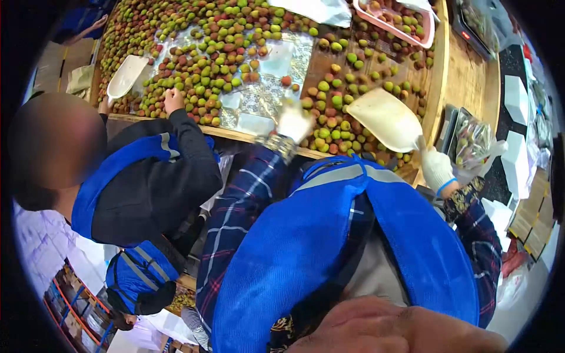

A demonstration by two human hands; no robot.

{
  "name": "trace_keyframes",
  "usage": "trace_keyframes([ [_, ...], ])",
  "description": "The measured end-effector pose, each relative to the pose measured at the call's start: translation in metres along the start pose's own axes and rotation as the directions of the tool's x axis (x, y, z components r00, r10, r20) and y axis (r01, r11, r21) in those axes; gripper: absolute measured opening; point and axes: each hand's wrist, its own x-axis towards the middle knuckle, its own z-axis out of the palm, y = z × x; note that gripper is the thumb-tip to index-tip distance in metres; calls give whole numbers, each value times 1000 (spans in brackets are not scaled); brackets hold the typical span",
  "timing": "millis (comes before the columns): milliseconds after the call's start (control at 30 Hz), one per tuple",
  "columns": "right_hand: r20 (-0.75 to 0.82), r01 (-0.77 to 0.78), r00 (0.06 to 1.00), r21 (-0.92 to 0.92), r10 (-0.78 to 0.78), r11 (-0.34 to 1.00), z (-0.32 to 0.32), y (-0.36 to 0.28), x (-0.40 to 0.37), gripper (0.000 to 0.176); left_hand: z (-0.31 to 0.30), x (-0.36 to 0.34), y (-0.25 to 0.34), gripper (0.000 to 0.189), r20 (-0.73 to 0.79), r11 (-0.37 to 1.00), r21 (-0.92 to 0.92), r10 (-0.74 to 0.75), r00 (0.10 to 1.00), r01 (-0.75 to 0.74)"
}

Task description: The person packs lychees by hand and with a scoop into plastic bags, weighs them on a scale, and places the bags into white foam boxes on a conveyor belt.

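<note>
My right hand [437, 169], in a white knit glove, is closed round the handle of a cream plastic scoop [385, 119]. The scoop's wide pan lies over the lychees at the front right of the sorting table. My left hand [294, 122], also gloved, is smeared by motion above the table's near edge, so its fingers cannot be made out. Red and green lychees [329, 134] lie just to its right. Left of it is a patterned, shiny stretch of tabletop [256, 97].
Lychees [206, 59] cover the table's left part, with a second scoop [126, 76] there. A pink basket [395, 23] of lychees stands at the back right. Bagged fruit [474, 138] sits beyond the wooden rim [438, 76]. A co-worker's hand [173, 101] is at the left.
</note>
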Motion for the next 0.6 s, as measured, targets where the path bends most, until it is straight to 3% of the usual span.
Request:
trace_keyframes([
  [33, -105, 49, 993, 48, -44, 998, -12, 5, -9, 90, -34, -19, 57, 58, -11, 989, 134, 69, 998, -67],
  [67, -45, 3, 999, 53, -1, 999, -34, 4, -7, 79, 6, -25, 49, 60, -163, 961, 205, 221, 961, -186],
  [100, -34, 13, 999, 43, -12, 999, -58, 5, -5, 77, -6, -28, 68, 58, 1, 988, -100, 121, 993, -120],
  [133, -21, 24, 1000, 32, -24, 999, -78, 5, -1, 76, -22, -30, 84, 57, 189, 925, -381, 69, 980, 9],
  [200, -52, -23, 998, 136, 30, 990, -107, 3, 21, 74, -21, -15, 71, 50, 263, 887, -458, 74, 962, 57],
  [233, -152, 30, 988, 180, -2, 983, -120, -3, 34, 70, -24, -7, 64, 43, 335, 843, -527, 91, 938, 106],
  [267, -252, 87, 967, 217, -31, 972, -136, -11, 49, 67, -49, -1, 70, 35, 142, 926, -375, 7, 990, 47],
  [300, -277, 98, 960, 216, -35, 972, -164, -26, 63, 64, -54, 11, 56, 27, -146, 956, -291, -6, 989, -37],
  [333, -302, 109, 952, 212, -41, 971, -192, -43, 81, 61, -49, 35, 27, 26, -418, 967, -239, -25, 908, -83],
  [367, -379, 184, 921, 223, -88, 957, -205, -53, 105, 51, -66, 55, 8, 30, -508, 999, -46, -21, 861, -3],
  [400, -451, 260, 882, 227, -135, 939, -216, -64, 136, 44, -83, 78, -23, 37, -567, 1000, -6, -17, 823, 17],
  [433, -415, 250, 902, 285, -116, 926, -233, -80, 168, 44, -101, 96, -39, 45, -585, 973, 17, -177, 792, 230],
  [467, -353, 227, 931, 360, -93, 905, -256, -101, 197, 54, -126, 98, -44, 54, -584, 959, 14, -222, 781, 283],
  [500, -289, 195, 955, 432, -69, 881, -280, -121, 225, 68, -140, 107, -49, 64, -549, 902, 43, -337, 765, 429],
  [533, -196, 143, 980, 516, -47, 845, -304, -143, 252, 82, -138, 114, -69, 70, -632, 915, 96, -248, 735, 392],
  [600, -351, 189, 936, 552, 21, 812, -311, -181, 313, 82, -146, 120, -75, 72, -522, 876, 102, -356, 775, 471],
])
